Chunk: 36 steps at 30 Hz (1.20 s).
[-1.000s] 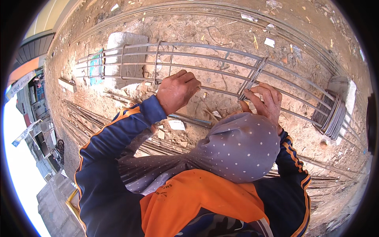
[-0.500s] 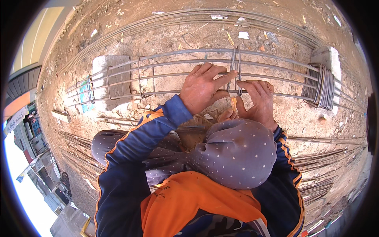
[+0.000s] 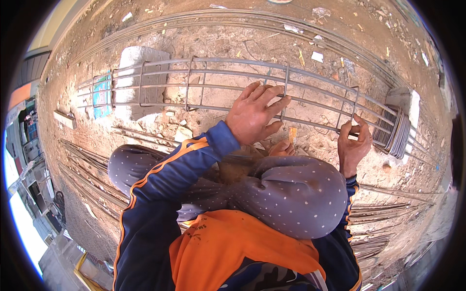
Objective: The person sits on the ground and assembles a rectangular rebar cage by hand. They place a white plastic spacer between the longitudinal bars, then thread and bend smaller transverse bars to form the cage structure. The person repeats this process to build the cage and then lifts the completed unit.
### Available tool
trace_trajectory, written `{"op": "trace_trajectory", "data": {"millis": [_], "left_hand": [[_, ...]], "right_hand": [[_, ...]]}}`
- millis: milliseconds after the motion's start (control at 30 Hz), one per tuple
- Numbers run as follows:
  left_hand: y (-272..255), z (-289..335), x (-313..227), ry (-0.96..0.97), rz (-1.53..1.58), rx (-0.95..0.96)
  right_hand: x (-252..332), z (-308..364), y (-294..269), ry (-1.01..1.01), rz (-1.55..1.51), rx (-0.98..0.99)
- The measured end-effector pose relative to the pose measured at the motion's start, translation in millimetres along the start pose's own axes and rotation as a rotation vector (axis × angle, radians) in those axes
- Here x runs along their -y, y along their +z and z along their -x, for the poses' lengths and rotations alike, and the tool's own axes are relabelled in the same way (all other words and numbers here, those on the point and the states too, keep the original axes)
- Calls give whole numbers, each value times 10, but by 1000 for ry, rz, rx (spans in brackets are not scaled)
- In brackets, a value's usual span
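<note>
A long rebar cage of parallel steel bars (image 3: 228, 87) runs across in front of me, with square wire stirrups around it. My left hand (image 3: 255, 114) lies over the middle of the cage, fingers spread and open, the fingertips beside a stirrup (image 3: 286, 77) that stands across the bars. Farther right, my right hand (image 3: 355, 148) pinches the lower corner of another stirrup (image 3: 355, 103) between thumb and fingers, at the near bar. A tight bundle of stirrups (image 3: 395, 133) hangs around the bars at the right end.
Concrete blocks prop the cage, a left block (image 3: 131, 99) and a right block (image 3: 410, 104). Long bars (image 3: 194, 23) lie on the dirt beyond. More rods (image 3: 92, 169) lie at the near left, others (image 3: 378, 213) at the near right. My bare foot (image 3: 281, 148) is under the near side.
My right hand has moved right along the cage with one stirrup, away from the other that it stood close to. My left hand stays by the remaining one. The view has shifted slightly.
</note>
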<state>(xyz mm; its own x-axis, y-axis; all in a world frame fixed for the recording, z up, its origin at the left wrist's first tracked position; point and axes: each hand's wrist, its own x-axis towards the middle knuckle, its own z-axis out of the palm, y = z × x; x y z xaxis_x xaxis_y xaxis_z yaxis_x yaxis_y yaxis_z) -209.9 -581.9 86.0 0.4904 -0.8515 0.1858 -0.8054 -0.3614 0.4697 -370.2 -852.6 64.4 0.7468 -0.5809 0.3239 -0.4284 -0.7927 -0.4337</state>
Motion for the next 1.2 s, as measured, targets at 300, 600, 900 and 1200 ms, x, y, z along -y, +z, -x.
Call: {"op": "trace_trajectory", "data": {"millis": [300,600,900,1200], "left_hand": [[-159,304,64,-146,-33,-19],[-180,357,123,-142,-70,25],[-163,340,141,-139,-110,32],[-142,352,108,-156,-145,0]], "right_hand": [[-185,-49,12,-65,87,-91],[-241,-94,20,-110,70,-73],[-197,-109,1,-168,47,-53],[-48,-36,44,-191,1,-39]]}}
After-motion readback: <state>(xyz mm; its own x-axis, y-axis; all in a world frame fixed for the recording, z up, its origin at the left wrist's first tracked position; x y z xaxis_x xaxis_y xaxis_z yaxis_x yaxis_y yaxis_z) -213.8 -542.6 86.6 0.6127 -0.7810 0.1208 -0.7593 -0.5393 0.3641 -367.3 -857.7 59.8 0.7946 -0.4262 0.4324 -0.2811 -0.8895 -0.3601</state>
